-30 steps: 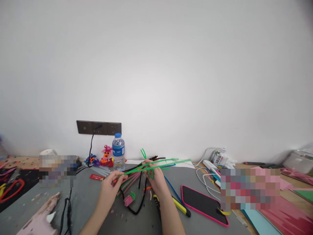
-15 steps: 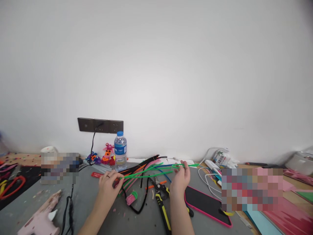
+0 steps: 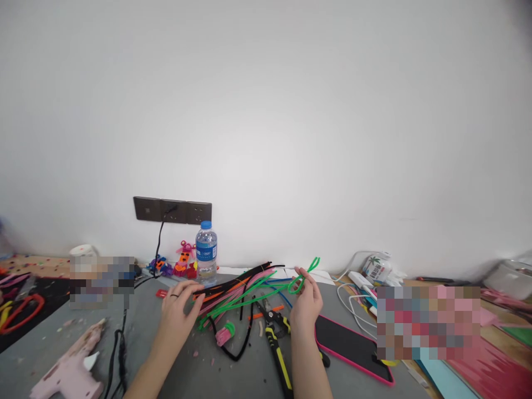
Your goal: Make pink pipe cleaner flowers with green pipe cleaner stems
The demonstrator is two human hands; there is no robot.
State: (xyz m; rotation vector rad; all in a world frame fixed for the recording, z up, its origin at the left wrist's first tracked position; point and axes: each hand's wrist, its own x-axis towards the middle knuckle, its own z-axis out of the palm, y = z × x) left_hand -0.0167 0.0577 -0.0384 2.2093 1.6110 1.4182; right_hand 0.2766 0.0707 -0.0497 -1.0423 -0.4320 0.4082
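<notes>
My right hand [image 3: 306, 302] pinches a bent green pipe cleaner [image 3: 296, 286]; its loop hangs left of the fingers and its ends stick up beyond them. My left hand [image 3: 179, 307], wearing a ring, has its fingers apart at the left end of a pipe cleaner bundle. Black pipe cleaners [image 3: 233, 285] lie on top, with pink, orange and other green pipe cleaners [image 3: 245, 302] beneath. In front of the bundle sits a small pink and green fuzzy piece [image 3: 225, 334] with a bent black pipe cleaner [image 3: 238, 359]. Yellow and black wire pliers [image 3: 277, 354] lie between my forearms.
A water bottle [image 3: 206, 252] stands behind the bundle, beside small colourful pipe cleaner figures [image 3: 183, 263]. A pink-edged phone [image 3: 353, 350] lies right of my right forearm. At the left are a pink glue gun [image 3: 70, 368] and its black cord [image 3: 118, 354]. White cables [image 3: 353, 310] trail at the right.
My left hand has let go of the green pipe cleaners and opened slightly to the left. In my right hand the green loop has turned, its free ends now pointing upward.
</notes>
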